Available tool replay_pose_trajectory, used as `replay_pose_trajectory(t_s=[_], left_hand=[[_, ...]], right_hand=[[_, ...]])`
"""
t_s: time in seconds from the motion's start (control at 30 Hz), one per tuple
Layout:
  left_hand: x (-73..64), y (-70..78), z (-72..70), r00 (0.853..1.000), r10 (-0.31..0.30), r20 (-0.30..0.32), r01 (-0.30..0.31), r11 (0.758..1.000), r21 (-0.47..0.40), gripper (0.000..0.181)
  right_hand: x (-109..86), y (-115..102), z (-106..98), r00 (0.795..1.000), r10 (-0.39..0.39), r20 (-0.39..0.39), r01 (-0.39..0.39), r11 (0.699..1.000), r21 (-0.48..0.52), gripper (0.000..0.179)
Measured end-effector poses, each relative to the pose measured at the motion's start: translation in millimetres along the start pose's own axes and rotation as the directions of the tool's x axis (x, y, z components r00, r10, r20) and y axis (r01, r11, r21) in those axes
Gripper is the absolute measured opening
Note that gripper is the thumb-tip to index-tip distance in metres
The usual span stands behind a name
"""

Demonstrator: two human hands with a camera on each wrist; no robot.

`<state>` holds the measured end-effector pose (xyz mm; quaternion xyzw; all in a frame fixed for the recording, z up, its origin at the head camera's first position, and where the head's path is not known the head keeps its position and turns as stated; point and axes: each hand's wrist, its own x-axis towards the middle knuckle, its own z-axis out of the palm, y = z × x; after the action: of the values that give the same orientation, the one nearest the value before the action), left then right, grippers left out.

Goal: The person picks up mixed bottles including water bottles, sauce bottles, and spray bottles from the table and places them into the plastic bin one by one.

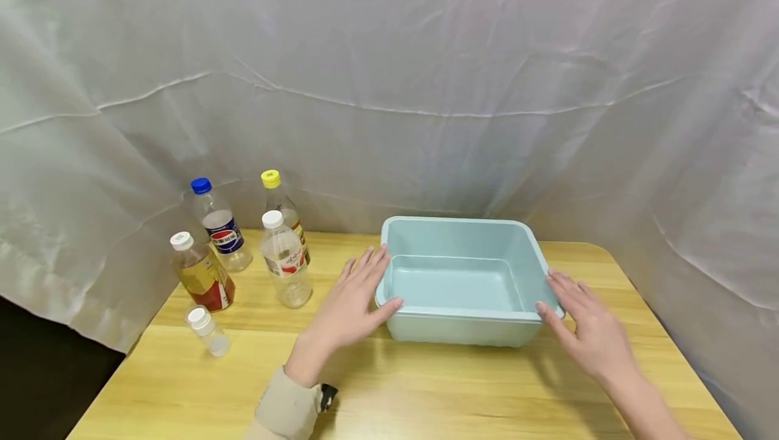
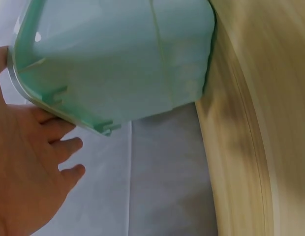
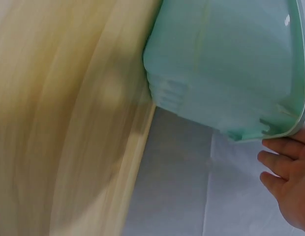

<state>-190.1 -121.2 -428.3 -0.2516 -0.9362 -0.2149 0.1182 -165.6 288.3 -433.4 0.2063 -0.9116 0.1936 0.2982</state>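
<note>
A light blue plastic basin (image 1: pixel 481 328), with nothing inside, stands on the wooden table toward the back. At its left end is my left hand (image 1: pixel 349 305), fingers extended along the rim and thumb at the front left corner. My right hand (image 1: pixel 587 325) mirrors it at the right end, thumb on the front right corner and fingertips at the side rim. From below, the left wrist view has the left fingers (image 2: pixel 64 130) loosely spread by the basin's lip. Several right fingertips (image 3: pixel 273 160) lie near the underside of the lip in the right wrist view.
Left of the basin stand bottles: blue-capped (image 1: pixel 222 230), yellow-capped (image 1: pixel 289 210), a white-capped clear one (image 1: pixel 286 261) and a white-capped one with a gold and red label (image 1: pixel 203 274). A small clear bottle (image 1: pixel 209 332) is nearer the front. Grey cloth (image 1: pixel 426 88) hangs behind the table (image 1: pixel 426 393).
</note>
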Motion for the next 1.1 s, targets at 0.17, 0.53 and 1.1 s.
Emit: replay_pose_trajectory(t_s=[0.17, 0.53, 1.1], left_hand=[[-16.7, -13.3, -12.7, 1.000, 0.009, -0.015, -0.009, 1.000, -0.006, 0.083], [-46.9, -27.8, -30.6, 1.000, -0.010, -0.025, 0.011, 1.000, 0.019, 0.083], [-32.2, -37.7, -46.7, 0.763, 0.179, -0.621, -0.185, 0.981, 0.055, 0.059]], right_hand=[[3.6, -16.6, 11.1, 0.995, -0.069, -0.067, 0.070, 0.997, 0.015, 0.051], [2.4, -42.2, 24.2, 0.976, -0.179, -0.127, 0.183, 0.983, 0.019, 0.068], [0.1, -46.9, 31.1, 0.979, -0.175, -0.103, 0.175, 0.985, -0.010, 0.075]])
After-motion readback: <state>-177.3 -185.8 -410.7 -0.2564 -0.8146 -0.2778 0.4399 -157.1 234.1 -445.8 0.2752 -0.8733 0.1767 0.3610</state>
